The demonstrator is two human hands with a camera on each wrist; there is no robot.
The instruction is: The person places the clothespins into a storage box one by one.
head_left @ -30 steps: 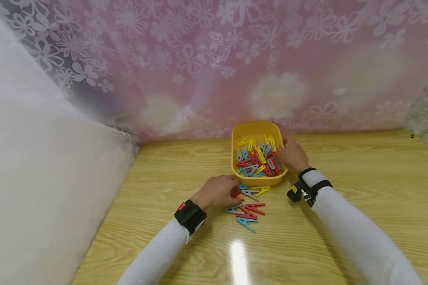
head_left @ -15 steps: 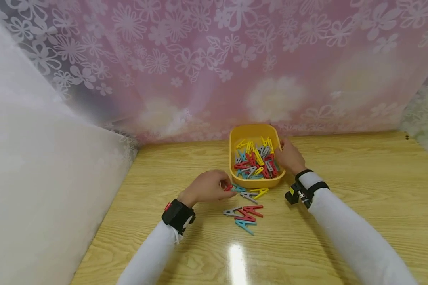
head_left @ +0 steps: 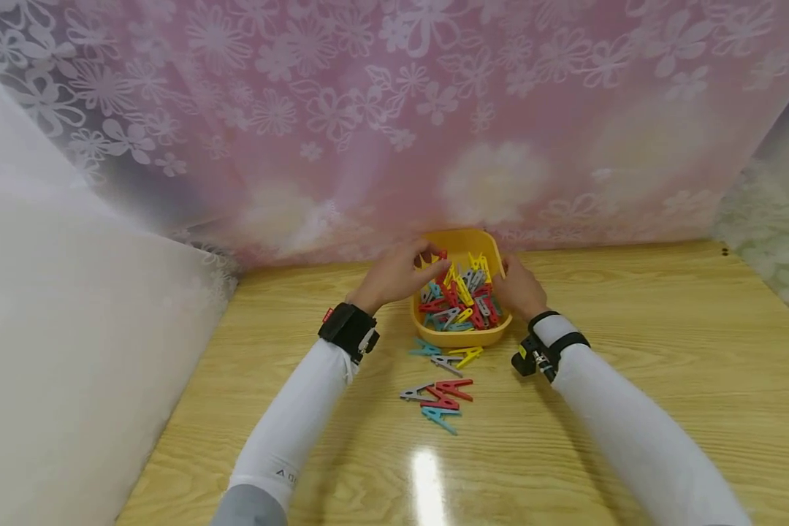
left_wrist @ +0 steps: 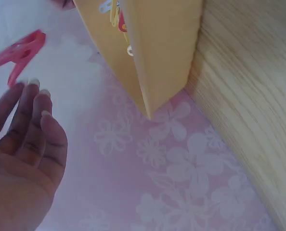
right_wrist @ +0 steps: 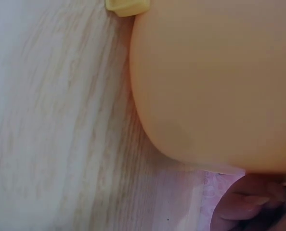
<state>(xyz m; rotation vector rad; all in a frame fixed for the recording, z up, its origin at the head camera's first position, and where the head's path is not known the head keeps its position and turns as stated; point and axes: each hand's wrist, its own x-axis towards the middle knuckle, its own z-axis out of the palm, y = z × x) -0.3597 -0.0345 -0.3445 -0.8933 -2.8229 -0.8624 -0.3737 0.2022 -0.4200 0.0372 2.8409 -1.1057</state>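
My left hand is over the left side of a yellow plastic basket, with a red clothespin at its fingertips. The thumb is hidden in the left wrist view, but in the head view it appears to pinch the clothespin with the index finger. My right hand grips the basket's right rim; its curled fingers show at the edge of the right wrist view. Inside the basket lies a mixed heap of clothespins in yellow, red, grey and blue.
Loose clothespins lie on the wooden table before the basket: a blue one, a yellow one, and a small group with red ones. Behind the basket hangs a pink floral cloth. White sheeting borders the left.
My left hand has picked up a red clothespin from the table and carried it up and forward over the basket. The right hand still holds the rim.
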